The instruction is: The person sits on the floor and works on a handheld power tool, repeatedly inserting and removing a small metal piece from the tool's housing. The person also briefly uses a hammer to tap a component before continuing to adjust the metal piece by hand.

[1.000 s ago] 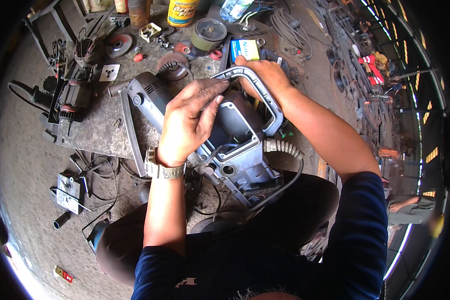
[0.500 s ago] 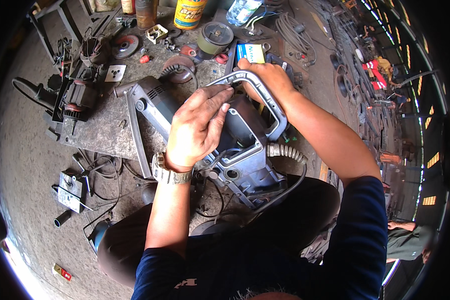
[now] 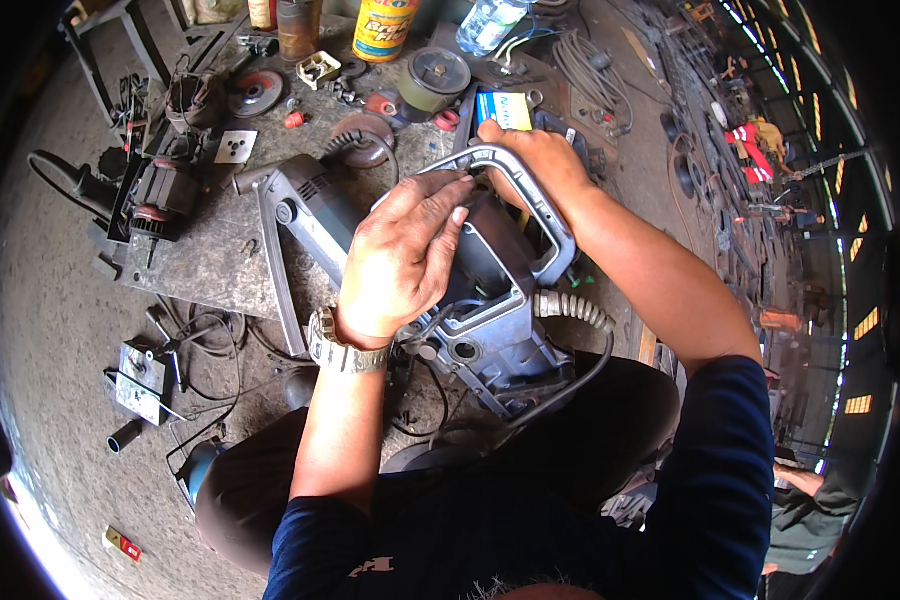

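A large blue-grey power tool (image 3: 510, 345) with an open casing lies tilted in front of me, against my legs. Its loop-shaped handle (image 3: 540, 195) arches over the opening. My left hand (image 3: 400, 250), with a metal watch on the wrist, reaches across the casing. Its fingers press together, fingertips just inside the handle loop, the thumb bent beside them. My right hand (image 3: 545, 165) comes round the handle's far side, fingers curled; part of it shows through the loop. Whatever the fingertips of both hands hold is hidden. A ribbed cable sleeve (image 3: 575, 308) sticks out of the casing's right side.
Behind the tool stand a yellow bottle (image 3: 383, 28), a round olive tin (image 3: 436, 80) and a yellow-blue box (image 3: 503, 110). Dismantled motor parts (image 3: 162, 190) lie on a metal plate (image 3: 195, 265) at left. Coiled cable (image 3: 590, 75) rests far right. Another person (image 3: 810, 515) is at the right edge.
Both hands stay at the handle and casing, the left hand's fingers shifted very slightly. The whole view has tilted a little. The other person at the right edge has moved lower.
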A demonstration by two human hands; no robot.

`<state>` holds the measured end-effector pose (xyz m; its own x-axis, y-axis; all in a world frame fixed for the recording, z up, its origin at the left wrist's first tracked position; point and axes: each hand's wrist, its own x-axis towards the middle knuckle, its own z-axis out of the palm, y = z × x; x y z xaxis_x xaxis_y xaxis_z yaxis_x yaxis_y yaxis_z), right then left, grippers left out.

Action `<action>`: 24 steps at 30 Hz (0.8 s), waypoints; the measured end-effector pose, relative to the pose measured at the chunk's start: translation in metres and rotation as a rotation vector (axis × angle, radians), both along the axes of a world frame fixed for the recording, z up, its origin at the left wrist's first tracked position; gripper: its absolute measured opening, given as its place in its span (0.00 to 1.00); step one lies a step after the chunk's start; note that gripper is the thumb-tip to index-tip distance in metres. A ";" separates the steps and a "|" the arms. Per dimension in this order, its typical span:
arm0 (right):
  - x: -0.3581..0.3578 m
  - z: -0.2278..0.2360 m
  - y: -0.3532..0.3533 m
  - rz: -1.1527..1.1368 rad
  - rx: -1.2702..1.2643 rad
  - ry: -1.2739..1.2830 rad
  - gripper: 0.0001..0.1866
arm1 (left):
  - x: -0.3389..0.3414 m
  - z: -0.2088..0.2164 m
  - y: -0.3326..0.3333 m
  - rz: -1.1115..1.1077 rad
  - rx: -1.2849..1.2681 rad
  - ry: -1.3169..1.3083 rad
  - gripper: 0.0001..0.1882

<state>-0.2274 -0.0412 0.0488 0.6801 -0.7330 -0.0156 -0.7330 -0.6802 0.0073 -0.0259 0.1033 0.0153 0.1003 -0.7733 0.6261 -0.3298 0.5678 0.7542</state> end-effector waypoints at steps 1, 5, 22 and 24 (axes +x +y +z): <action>-0.001 0.000 0.000 0.015 -0.003 -0.012 0.17 | 0.000 0.001 0.000 0.004 0.003 -0.009 0.14; 0.001 0.002 0.002 0.012 0.007 -0.019 0.16 | -0.003 0.004 0.002 0.023 0.016 -0.031 0.15; 0.008 0.009 0.012 -0.019 0.041 -0.040 0.13 | -0.017 0.018 0.014 0.128 0.113 -0.029 0.15; 0.007 0.006 0.010 -0.031 0.042 -0.037 0.14 | -0.013 0.020 0.015 0.107 0.142 -0.028 0.15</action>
